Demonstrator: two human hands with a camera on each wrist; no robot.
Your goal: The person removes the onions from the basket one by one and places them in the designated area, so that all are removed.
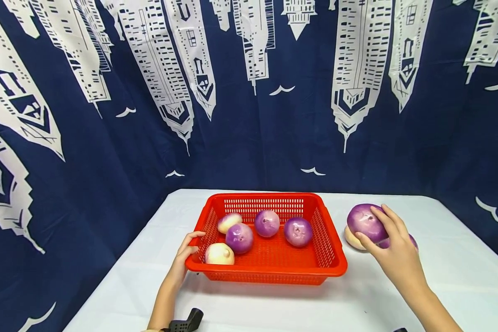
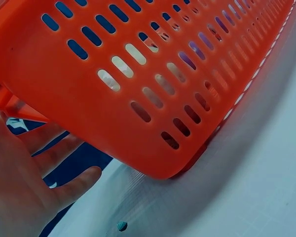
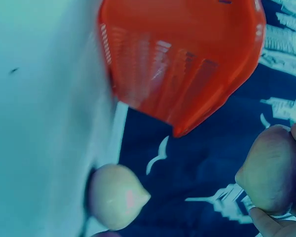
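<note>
In the head view, my right hand (image 1: pixel 392 240) grips a purple-and-white turnip (image 1: pixel 366 223) above the table, right of the red basket (image 1: pixel 274 275). The right wrist view shows fingertips on this turnip (image 3: pixel 271 170), its pointed end facing the basket. Below that hand, a pale turnip (image 1: pixel 354 240) and a purple one (image 1: pixel 413 241), partly hidden by the hand, lie on the table. My left hand (image 1: pixel 182 258) touches the basket's left rim; in the left wrist view its fingers (image 2: pixel 56 153) look fairly straight, tips hidden behind the wall. Several turnips (image 1: pixel 239 238) lie in the basket, mostly towards its left.
A white cloth covers the table (image 1: pixel 249 309). Behind it hangs a dark blue curtain (image 1: pixel 257 138) printed with white buildings and birds. Slotted walls surround the basket. A black strap piece (image 1: pixel 186 321) shows by the left wrist.
</note>
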